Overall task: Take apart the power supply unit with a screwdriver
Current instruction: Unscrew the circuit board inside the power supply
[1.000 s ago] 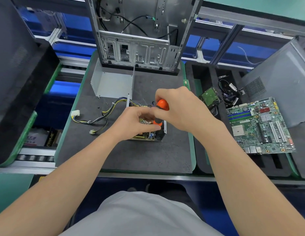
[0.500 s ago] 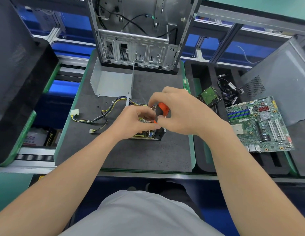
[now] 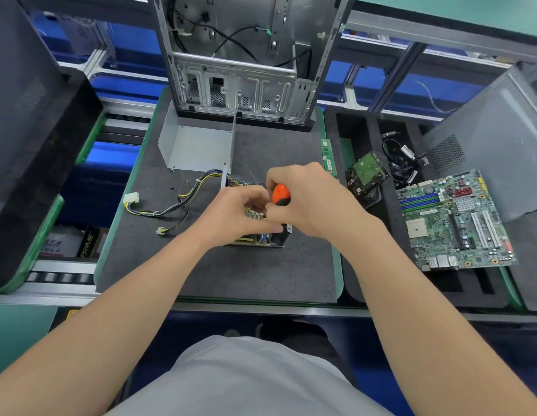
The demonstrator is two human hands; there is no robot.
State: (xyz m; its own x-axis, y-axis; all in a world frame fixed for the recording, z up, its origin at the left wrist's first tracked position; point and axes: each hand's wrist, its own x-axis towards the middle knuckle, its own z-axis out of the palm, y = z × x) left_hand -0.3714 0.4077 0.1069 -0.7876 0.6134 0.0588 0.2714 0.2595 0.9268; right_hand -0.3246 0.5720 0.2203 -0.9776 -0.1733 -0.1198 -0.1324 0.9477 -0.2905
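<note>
The opened power supply unit [image 3: 261,238] sits in the middle of the dark mat [image 3: 261,274], its circuit board and heat sink exposed. A bundle of yellow and black cables [image 3: 171,205] runs from it to the left. My right hand [image 3: 309,199] grips an orange-handled screwdriver [image 3: 280,194], held upright over the unit; its tip is hidden. My left hand [image 3: 234,214] lies on top of the unit with curled fingers by the screwdriver shaft; what they hold is hidden. The unit's grey metal cover [image 3: 198,148] lies behind it.
An empty computer case [image 3: 240,64] stands at the back of the mat. To the right, a foam tray [image 3: 363,280] carries a hard drive [image 3: 367,171], cables [image 3: 402,160] and a motherboard [image 3: 453,220]. A memory stick [image 3: 328,157] lies at the mat's right edge. Small screws [image 3: 172,188] lie left.
My right hand has shifted slightly on the screwdriver handle, with more of the orange showing between the fingers. The left hand stays on the unit.
</note>
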